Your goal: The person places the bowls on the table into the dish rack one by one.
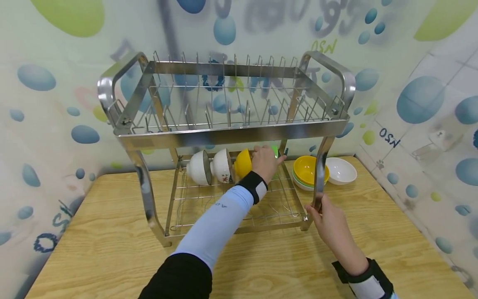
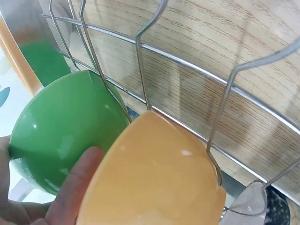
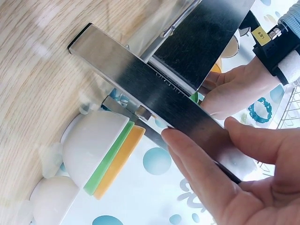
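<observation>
My left hand is inside the lower tier of a metal dish rack, holding a green bowl by its side. The bowl stands on edge among the rack's wires. A yellow bowl is tilted just left of this hand, beside a white flower-patterned bowl and a plain white bowl. My right hand grips the rack's front right leg, thumb on one side and fingers on the other. In the head view the left hand hides most of the green bowl.
Right of the rack, a yellow bowl sits nested on green and white bowls. A white bowl stands beside that stack. The rack's upper tier of upright wires spans above the left hand. A patterned sheet covers the walls behind the wooden table.
</observation>
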Action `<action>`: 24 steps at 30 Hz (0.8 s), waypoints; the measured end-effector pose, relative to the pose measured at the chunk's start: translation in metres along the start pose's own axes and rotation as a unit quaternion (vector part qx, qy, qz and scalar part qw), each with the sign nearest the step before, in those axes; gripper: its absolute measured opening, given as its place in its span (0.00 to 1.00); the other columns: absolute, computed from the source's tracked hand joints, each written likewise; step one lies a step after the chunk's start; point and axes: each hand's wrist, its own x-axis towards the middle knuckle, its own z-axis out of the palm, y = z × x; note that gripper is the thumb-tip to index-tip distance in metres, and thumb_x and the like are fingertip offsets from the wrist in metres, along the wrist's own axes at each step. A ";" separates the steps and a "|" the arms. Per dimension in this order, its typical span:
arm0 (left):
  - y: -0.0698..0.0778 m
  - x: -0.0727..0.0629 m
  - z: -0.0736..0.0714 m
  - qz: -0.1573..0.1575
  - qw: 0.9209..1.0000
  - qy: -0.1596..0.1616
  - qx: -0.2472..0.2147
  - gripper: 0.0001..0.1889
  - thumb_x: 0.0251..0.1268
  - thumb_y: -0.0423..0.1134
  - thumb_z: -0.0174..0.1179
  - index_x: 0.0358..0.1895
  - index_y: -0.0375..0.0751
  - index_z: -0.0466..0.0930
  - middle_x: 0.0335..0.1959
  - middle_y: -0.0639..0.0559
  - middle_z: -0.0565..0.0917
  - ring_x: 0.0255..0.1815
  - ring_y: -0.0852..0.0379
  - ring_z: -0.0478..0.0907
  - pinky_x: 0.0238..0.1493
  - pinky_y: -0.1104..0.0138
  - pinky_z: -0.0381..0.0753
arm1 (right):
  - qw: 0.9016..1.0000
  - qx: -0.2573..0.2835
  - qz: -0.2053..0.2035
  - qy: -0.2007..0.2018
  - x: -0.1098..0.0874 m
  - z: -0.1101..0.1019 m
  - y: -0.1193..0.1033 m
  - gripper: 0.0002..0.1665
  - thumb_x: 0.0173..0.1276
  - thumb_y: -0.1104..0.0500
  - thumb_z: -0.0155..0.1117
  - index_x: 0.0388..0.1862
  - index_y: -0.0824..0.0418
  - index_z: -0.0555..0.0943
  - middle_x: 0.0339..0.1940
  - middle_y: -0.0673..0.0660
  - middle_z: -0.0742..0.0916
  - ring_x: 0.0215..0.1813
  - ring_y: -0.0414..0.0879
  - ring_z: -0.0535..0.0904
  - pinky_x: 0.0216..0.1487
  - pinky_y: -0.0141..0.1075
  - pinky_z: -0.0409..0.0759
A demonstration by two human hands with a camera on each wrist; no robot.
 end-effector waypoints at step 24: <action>-0.005 -0.007 -0.005 0.060 0.998 -0.014 -0.027 0.36 0.62 0.70 0.42 0.05 0.46 0.59 0.09 0.57 0.56 0.07 0.63 0.63 0.07 0.76 0.59 | 1.000 0.000 0.001 -0.001 -0.001 0.000 0.000 0.13 0.65 0.62 0.63 0.40 0.67 0.70 0.26 0.57 0.82 0.34 0.55 0.84 0.34 0.48 0.82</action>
